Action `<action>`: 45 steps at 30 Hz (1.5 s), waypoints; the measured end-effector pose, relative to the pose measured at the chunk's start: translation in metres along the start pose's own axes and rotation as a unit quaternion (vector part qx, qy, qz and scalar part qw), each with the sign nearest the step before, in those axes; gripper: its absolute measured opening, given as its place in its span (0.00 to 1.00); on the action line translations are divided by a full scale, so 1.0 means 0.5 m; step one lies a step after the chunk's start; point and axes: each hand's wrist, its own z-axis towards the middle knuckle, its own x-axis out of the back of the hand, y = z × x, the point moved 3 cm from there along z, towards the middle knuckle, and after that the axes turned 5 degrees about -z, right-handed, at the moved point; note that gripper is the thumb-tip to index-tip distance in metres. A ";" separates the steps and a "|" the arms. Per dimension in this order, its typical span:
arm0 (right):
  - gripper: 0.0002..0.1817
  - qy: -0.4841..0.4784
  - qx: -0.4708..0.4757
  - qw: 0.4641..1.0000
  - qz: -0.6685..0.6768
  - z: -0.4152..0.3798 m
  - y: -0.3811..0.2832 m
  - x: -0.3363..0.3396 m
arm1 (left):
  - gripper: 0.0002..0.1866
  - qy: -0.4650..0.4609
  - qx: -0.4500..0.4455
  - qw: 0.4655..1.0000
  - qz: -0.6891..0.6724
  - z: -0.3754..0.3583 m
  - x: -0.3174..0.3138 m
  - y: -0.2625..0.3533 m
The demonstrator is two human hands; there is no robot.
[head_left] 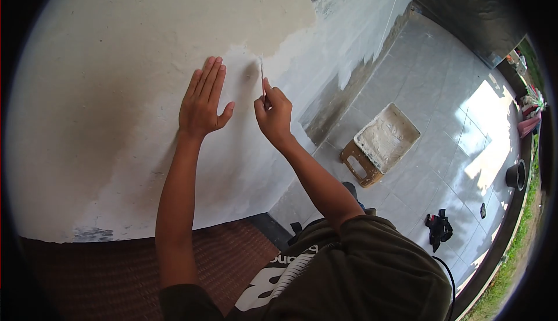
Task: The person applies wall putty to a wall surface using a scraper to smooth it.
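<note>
My left hand (201, 103) lies flat on the wall, fingers stretched out and thumb apart, holding nothing. To its right, my right hand (275, 113) is closed around a thin reddish tool (263, 80), which points up along the wall. The tool appears very narrow, and I cannot make out its exact kind. Its whitish tip is at the border between the beige upper part of the wall (139, 24) and a fresh-looking white coat (232, 141). My palm and the lower end of the tool's handle are partly hidden by my fingers.
A tray of whitish paste (388, 138) rests on a brown plastic stool (361, 167) to the right, on grey floor tiles (401, 91). A brown woven surface (104, 274) lies below the wall. Farther right are a black item (439, 228) and a dark bucket (515, 176).
</note>
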 end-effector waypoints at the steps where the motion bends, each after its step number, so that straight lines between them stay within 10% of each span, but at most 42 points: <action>1: 0.27 0.024 -0.002 0.999 -0.022 0.037 0.012 0.009 | 0.37 0.000 0.002 1.000 0.001 -0.001 -0.001 0.001; 16: 0.31 -0.079 0.054 0.995 0.013 -0.052 -0.016 -0.026 | 0.36 0.019 -0.001 1.000 -0.011 0.002 0.001 -0.002; 20: 0.29 0.075 0.068 0.994 -0.030 0.086 0.011 0.001 | 0.35 0.012 -0.006 1.000 -0.009 -0.002 -0.002 0.001; 34: 0.31 -0.049 0.091 0.995 0.006 -0.055 -0.046 -0.042 | 0.35 0.038 -0.001 0.998 -0.050 -0.004 0.001 -0.004; 45: 0.28 0.041 0.098 0.991 -0.079 0.076 -0.054 -0.118 | 0.37 0.084 -0.019 0.993 -0.086 -0.010 -0.001 -0.007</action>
